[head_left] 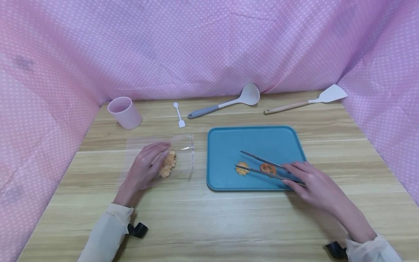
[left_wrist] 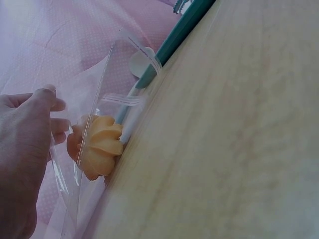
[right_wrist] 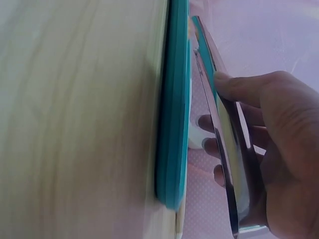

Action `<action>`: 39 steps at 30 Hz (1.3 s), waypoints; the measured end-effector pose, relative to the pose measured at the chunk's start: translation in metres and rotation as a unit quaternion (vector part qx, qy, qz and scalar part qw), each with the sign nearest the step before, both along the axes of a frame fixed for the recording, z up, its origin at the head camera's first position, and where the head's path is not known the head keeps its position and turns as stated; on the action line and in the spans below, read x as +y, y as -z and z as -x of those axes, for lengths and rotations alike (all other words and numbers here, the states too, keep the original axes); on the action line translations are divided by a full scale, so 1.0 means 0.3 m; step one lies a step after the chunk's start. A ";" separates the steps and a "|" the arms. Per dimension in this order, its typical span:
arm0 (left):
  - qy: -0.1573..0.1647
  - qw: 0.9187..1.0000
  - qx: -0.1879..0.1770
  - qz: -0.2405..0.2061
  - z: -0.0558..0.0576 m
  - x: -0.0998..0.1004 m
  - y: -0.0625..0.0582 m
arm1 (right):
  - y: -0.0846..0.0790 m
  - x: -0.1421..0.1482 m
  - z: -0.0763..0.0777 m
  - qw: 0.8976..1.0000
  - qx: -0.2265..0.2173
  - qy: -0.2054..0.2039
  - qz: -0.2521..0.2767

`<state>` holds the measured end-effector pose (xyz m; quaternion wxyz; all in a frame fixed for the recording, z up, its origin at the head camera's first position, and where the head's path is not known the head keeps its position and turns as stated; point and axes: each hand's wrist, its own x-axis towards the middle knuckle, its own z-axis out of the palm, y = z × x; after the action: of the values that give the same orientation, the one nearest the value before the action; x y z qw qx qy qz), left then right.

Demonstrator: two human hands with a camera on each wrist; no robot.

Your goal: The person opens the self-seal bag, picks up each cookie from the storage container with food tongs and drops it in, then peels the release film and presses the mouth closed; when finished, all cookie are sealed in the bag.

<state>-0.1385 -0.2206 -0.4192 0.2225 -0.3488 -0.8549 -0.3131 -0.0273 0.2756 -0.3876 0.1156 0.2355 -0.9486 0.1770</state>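
Note:
On the left of the table lies a clear plastic bag (head_left: 183, 156) with flower-shaped cookies (head_left: 167, 163) inside. My left hand (head_left: 147, 163) holds the bag's film beside the cookies; in the left wrist view the film rises to the curled fingers (left_wrist: 59, 124). My right hand (head_left: 311, 183) grips metal tongs (head_left: 262, 173) over the blue tray (head_left: 226, 142). The tongs' arms stand apart, one tip over a small flower-shaped cookie (head_left: 241, 171). A round orange-brown piece with holes (head_left: 268, 169) lies partly hidden beneath the tongs.
A pink cup (head_left: 126, 113) stands at the back left. Along the back lie a small white double-ended spoon (head_left: 179, 114), a ladle (head_left: 235, 102) and a white spatula (head_left: 307, 102) with a wooden handle. Pink dotted cloth (head_left: 209, 47) surrounds the table.

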 end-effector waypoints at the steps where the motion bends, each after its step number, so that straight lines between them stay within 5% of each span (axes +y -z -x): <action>1: -0.001 1.000 -0.001 0.001 0.000 0.000 0.001 | -0.002 0.006 -0.003 1.000 -0.003 0.000 -0.001; 39: -0.001 1.000 0.005 0.006 0.003 -0.004 0.004 | -0.002 0.041 0.001 0.999 0.012 -0.044 -0.021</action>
<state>-0.1395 -0.2217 -0.4204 0.2251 -0.3508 -0.8560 -0.3057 -0.0276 0.2879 -0.3870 0.1137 0.2812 -0.9395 0.1591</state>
